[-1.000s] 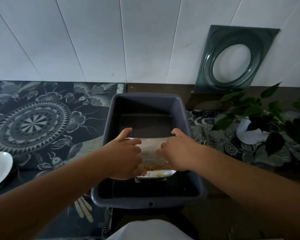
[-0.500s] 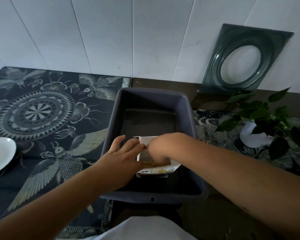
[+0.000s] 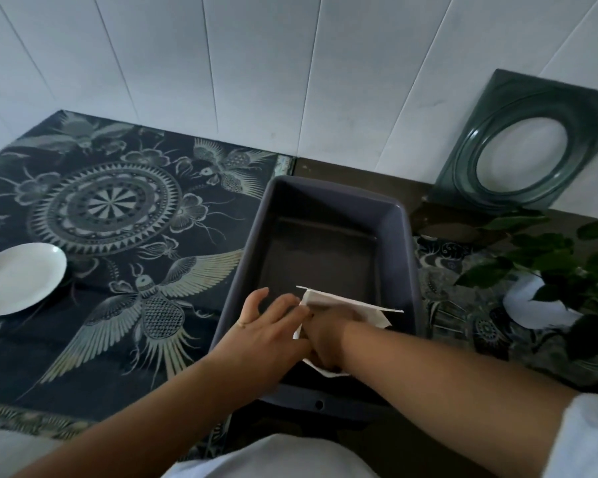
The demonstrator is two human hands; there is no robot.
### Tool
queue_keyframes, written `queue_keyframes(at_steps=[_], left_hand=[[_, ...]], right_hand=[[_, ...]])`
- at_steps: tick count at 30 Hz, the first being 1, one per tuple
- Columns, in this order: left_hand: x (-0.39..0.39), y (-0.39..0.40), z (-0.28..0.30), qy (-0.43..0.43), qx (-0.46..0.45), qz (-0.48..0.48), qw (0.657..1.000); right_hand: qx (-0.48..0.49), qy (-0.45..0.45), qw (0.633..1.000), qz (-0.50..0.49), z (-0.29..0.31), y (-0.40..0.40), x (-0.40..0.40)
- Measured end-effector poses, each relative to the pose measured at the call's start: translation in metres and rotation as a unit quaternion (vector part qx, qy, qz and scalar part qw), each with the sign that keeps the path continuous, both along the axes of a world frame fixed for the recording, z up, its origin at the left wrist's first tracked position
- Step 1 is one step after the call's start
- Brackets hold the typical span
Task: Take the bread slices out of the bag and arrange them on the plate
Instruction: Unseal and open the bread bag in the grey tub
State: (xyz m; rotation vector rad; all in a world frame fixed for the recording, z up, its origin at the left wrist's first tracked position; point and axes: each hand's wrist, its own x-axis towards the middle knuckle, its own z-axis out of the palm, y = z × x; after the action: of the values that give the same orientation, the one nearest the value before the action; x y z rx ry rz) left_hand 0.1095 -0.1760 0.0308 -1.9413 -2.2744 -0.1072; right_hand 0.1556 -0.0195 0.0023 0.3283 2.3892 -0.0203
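The bread bag [image 3: 366, 307], clear plastic with a white edge, lies at the near end of a grey-purple bin [image 3: 325, 193]. My left hand [image 3: 266, 327] rests on the bag's left edge, thumb lifted, fingertips pinning the plastic. Reaching into the bag's mouth is my right hand [image 3: 327, 334]; its fingers are hidden under the plastic, and no bread slice shows. The white plate [image 3: 18, 279] sits far to the left on the patterned cloth, with nothing on it.
A dark patterned cloth [image 3: 111, 208] covers the table's left part. A green square frame with a round hole [image 3: 532, 146] leans on the white wall at back right. At the right stands a leafy plant [image 3: 549, 267] in a white pot.
My right hand has gone from gripping the bag's top edge to pushing inside it. The left hand slid to the bag's left edge. My view turned left, showing more of the plate.
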Motion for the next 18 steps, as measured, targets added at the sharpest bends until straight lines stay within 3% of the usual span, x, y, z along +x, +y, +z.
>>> queue_keyframes(at_steps=[3,14,18], left_hand=[[-0.001,0.000,-0.001,0.003,0.001,0.010,1.000],[-0.004,0.016,-0.006,-0.030,-0.017,0.035,0.999],[-0.004,0.020,-0.009,-0.052,-0.004,0.036,0.998]], right_hand=[[0.081,-0.040,0.994,0.056,-0.006,-0.003,-0.003],[-0.021,0.068,0.997,0.003,-0.010,0.016,-0.004],[0.001,0.059,0.998,-0.002,-0.015,0.015,-0.007]])
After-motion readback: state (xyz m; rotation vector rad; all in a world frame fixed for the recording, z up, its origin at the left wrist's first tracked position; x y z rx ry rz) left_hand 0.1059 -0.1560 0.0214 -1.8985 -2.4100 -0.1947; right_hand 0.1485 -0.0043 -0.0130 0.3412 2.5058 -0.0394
